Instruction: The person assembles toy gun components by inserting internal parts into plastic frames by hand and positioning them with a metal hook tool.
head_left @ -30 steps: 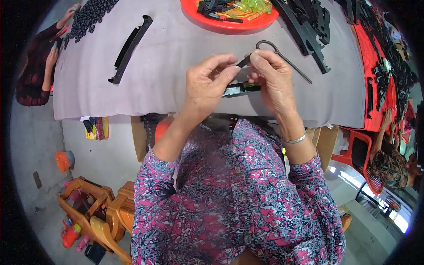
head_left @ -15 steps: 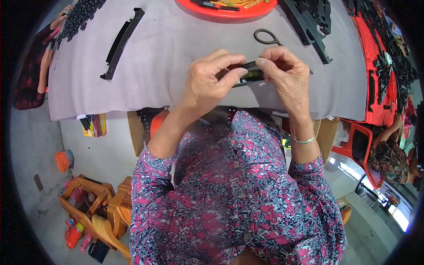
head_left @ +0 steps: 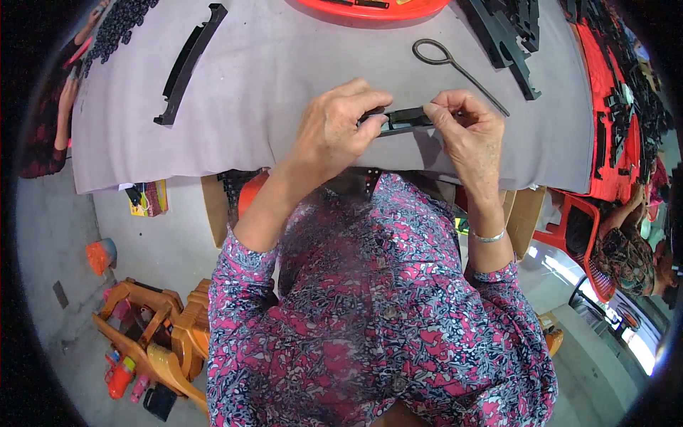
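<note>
Between my two hands, above the near part of the cloth-covered table, is a small black plastic part (head_left: 411, 117), long and narrow. My left hand (head_left: 340, 124) pinches its left end between thumb and fingers. At its other end, my right hand (head_left: 469, 124) has thumb and forefinger closed on it. The fingers cover both ends, and its exact kind I cannot make out. Just beyond the right hand lies a dark metal rod with a ring handle (head_left: 455, 65). A long black plastic strip (head_left: 186, 67) rests on the table to the left.
A red tray (head_left: 377, 16) with small parts stands at the far edge. Several long black plastic pieces (head_left: 501, 43) lie at the far right, and a heap of small black parts (head_left: 126, 27) at the far left. Other people sit at both sides. A red chair (head_left: 583, 242) stands right.
The black part has levelled out and shows more between my hands. My right hand has shifted slightly right and nearer. The view has moved a little, and the ring-handled rod shows more fully.
</note>
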`<state>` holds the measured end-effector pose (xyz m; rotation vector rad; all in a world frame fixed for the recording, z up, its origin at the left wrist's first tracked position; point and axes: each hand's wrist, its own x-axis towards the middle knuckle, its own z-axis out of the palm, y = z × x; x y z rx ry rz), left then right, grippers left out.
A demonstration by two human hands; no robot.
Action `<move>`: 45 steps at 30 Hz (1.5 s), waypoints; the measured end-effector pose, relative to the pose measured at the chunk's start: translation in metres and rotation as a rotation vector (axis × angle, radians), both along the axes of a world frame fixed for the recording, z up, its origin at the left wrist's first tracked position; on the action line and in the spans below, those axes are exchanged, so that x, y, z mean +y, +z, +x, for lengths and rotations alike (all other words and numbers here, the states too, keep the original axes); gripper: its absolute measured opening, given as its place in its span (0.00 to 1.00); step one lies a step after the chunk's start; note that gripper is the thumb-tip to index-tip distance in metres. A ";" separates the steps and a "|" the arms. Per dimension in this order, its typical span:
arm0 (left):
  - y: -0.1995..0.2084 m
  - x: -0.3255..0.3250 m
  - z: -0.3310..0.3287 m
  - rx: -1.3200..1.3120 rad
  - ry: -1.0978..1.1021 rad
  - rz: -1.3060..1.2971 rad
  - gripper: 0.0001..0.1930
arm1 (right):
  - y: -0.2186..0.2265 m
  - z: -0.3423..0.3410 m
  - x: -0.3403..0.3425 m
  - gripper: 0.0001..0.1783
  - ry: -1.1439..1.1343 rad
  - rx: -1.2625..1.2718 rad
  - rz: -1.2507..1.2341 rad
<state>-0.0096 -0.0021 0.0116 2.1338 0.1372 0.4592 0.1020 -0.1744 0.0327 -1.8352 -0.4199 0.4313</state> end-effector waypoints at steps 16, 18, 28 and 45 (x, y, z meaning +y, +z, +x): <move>0.000 0.004 0.001 0.046 -0.072 -0.076 0.11 | 0.007 0.007 -0.003 0.03 0.145 0.015 -0.130; 0.000 0.003 0.001 0.030 -0.073 -0.083 0.11 | 0.003 0.008 -0.002 0.03 0.169 -0.018 -0.148; 0.001 0.002 0.001 0.058 -0.057 -0.074 0.10 | 0.006 0.002 0.005 0.04 0.150 -0.237 -0.264; 0.002 0.006 0.019 0.059 -0.177 0.024 0.11 | 0.007 -0.010 0.017 0.08 0.107 -0.479 -0.361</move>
